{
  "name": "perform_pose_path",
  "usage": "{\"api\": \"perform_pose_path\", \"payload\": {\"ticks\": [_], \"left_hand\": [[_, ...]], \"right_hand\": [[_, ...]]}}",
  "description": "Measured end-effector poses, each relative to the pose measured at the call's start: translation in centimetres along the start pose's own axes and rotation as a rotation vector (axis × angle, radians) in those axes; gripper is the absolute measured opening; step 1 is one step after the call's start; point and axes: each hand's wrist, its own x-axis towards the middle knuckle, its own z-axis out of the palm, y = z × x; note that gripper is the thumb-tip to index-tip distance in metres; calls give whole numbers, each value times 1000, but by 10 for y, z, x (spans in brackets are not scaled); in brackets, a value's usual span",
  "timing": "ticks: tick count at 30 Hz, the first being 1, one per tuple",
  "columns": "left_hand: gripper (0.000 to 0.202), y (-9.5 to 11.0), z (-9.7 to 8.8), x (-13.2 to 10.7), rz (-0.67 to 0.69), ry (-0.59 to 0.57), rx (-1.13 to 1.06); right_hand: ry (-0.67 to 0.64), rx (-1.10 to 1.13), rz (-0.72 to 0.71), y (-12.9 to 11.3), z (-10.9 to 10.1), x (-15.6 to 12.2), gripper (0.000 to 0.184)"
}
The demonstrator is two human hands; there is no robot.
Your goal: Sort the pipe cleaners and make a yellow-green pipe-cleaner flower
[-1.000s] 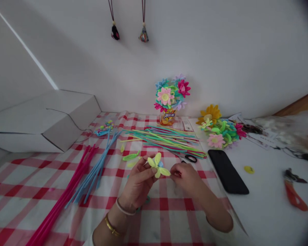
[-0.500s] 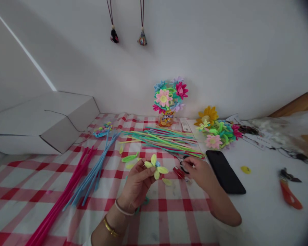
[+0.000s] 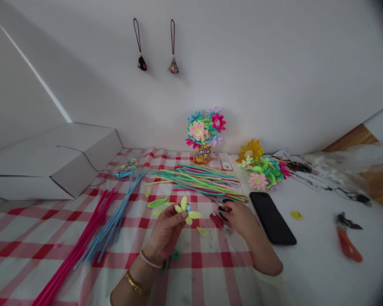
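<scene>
My left hand [image 3: 169, 223] pinches a small pale-yellow pipe-cleaner flower [image 3: 194, 215] with a blue bit at its centre. To its right, my right hand [image 3: 238, 216] has its fingers closed on the black handles of a pair of scissors [image 3: 222, 209], whose blades point up and left on the cloth. Beside those fingers lies a red item with a clear part [image 3: 217, 221]. A loose yellow petal [image 3: 202, 231] rests below the flower. Left of it are a green leaf shape [image 3: 158, 202] and more yellow petals. A teal piece [image 3: 175, 254] shows partly behind my left wrist.
Pipe cleaners [image 3: 198, 180] lie across the back, with blue [image 3: 116, 221] and pink bundles [image 3: 79, 250] at left. A jar [image 3: 202, 154] of flowers stands by the wall. At right are more flowers [image 3: 258, 180], a phone [image 3: 272, 218] and orange-handled pliers [image 3: 348, 244]. A white box [image 3: 64, 157] sits left.
The view has tilted up and shifted slightly, so things sit lower and a little left. My left hand still holds the flower; my right hand stays at the scissors.
</scene>
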Motion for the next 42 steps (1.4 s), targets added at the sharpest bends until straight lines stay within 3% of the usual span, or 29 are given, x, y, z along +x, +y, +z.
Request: {"api": "perform_pose_path", "payload": {"ticks": [10, 16, 18, 25, 32, 42], "left_hand": [[5, -6, -1, -3, -150, -96, 54], [9, -11, -1, -3, -140, -135, 74], [11, -13, -2, -5, -163, -162, 85], [9, -20, -5, -8, -242, -222, 9], [12, -19, -5, -9, -254, -298, -41], [12, -20, -3, -9, -239, -260, -36]], "right_hand": [[52, 226, -35, -4, 8, 3, 18], [-48, 1009, -84, -30, 9, -9, 20], [-51, 1118, -114, -37, 13, -13, 18], [-142, 1297, -160, -48, 22, -21, 11], [-134, 1351, -212, -54, 25, -26, 7], [-150, 1358, -154, -54, 29, -24, 10]]}}
